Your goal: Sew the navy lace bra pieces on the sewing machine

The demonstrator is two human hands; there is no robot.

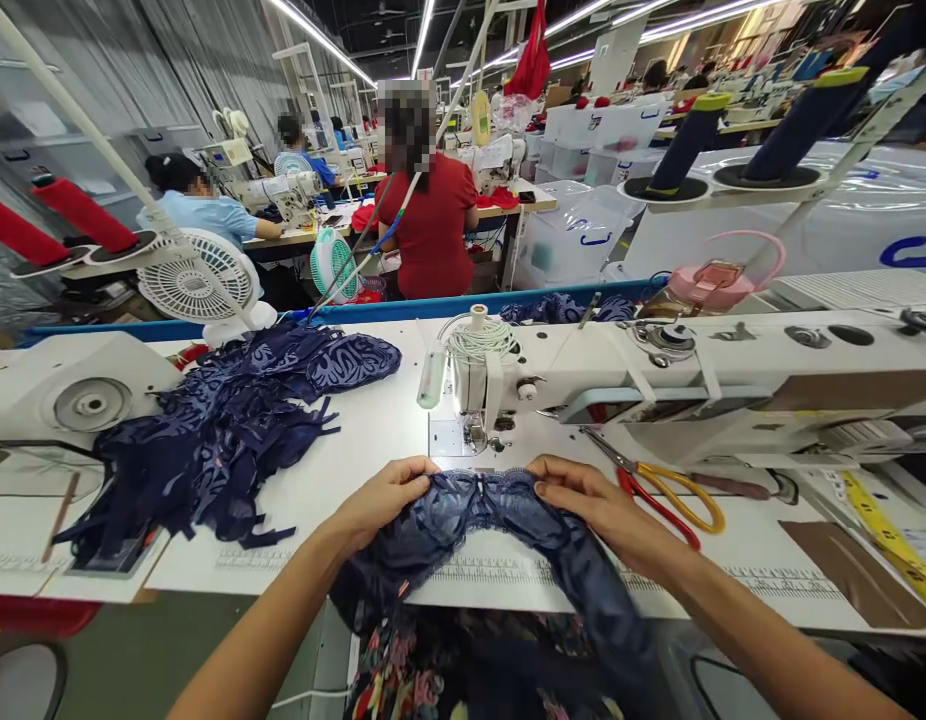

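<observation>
A navy lace bra point(500, 500) is stretched between my two hands at the front of the sewing machine point(474, 390). My left hand point(388, 495) pinches its upper edge on the left, thumb and fingers closed. On the other side, my right hand point(579, 490) grips the upper edge in the same way. The bra's middle lies just in front of the needle plate point(449, 437), apart from the presser foot. Its sides hang down over the table's front edge toward my lap.
Navy bras lie heaped point(230, 430) on the left. Scissors point(658, 485) with red and yellow handles rest at right, near a yellow tape measure point(890, 540). A white fan point(200, 275) stands behind the heap. Navy thread cones point(688, 145) are at upper right. A person in red point(433, 225) sits ahead.
</observation>
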